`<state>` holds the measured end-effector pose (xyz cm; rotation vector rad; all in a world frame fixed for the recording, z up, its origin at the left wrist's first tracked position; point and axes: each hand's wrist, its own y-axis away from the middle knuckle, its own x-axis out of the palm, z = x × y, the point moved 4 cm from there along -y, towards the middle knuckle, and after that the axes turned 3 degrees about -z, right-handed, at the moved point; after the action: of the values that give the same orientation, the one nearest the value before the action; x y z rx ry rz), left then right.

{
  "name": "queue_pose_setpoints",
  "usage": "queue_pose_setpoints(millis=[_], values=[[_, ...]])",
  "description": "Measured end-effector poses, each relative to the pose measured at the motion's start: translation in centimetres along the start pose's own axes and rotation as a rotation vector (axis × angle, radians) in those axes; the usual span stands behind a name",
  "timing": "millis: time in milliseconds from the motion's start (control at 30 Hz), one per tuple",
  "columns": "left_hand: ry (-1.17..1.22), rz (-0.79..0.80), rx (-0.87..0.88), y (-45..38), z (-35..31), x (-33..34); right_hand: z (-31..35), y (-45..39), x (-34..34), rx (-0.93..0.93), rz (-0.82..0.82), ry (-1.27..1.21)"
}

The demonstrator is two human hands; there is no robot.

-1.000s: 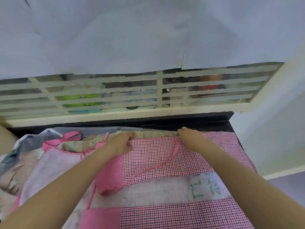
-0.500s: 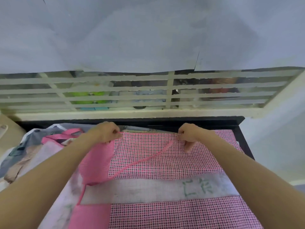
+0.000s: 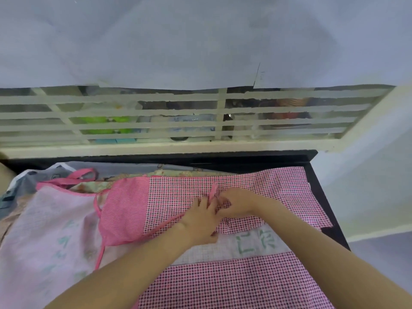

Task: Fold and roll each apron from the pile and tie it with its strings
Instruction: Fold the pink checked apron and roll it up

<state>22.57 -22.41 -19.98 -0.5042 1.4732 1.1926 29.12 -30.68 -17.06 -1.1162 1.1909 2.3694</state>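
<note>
Green characters (image 3: 256,240) are printed on the pale band of the checked apron (image 3: 245,284), too blurred to read. The apron lies spread on the dark table (image 3: 316,181), beside the pile (image 3: 51,219) on the left. Half a second ago the hands held its far edge well apart; now they meet mid-cloth, the left hand (image 3: 200,221) resting with fingers spread, the right hand (image 3: 236,202) pinching the pink string (image 3: 213,191).

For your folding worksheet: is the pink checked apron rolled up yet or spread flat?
Spread flat: the pink checked apron covers the table, no roll showing.
</note>
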Motion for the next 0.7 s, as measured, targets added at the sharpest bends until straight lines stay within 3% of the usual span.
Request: queue_pose_setpoints(millis=[100, 167, 400, 500, 567, 633, 700], values=[[-0.166, 0.042, -0.03, -0.6, -1.3, 0.0, 0.8, 0.6, 0.5, 0.041, 0.152, 0.008], [-0.159, 0.037, -0.074, -0.9, -1.5, -0.4, 0.5, 1.2, 1.4, 0.065, 0.156, 0.13], [-0.044, -0.067, -0.158, -0.9, -0.6, 0.1, -0.6, 2.7, 4.6, 0.061, -0.203, 0.392], [-0.037, -0.088, -0.216, 0.9, 1.0, 0.8, -0.7, 2.7, 4.5, 0.038, -0.255, 0.414], [0.078, -0.119, -0.17, 3.0, 2.3, 1.9, -0.7, 2.5, 4.1, 0.021, -0.211, 0.375], [0.252, -0.296, -0.013, 5.2, 3.2, 2.6, -0.6, 2.3, 3.5, 0.035, -0.13, 0.356], [0.429, -0.366, 0.072, 7.4, 4.0, 3.1, -0.3, 2.3, 2.7, 0.097, -0.02, 0.368]])
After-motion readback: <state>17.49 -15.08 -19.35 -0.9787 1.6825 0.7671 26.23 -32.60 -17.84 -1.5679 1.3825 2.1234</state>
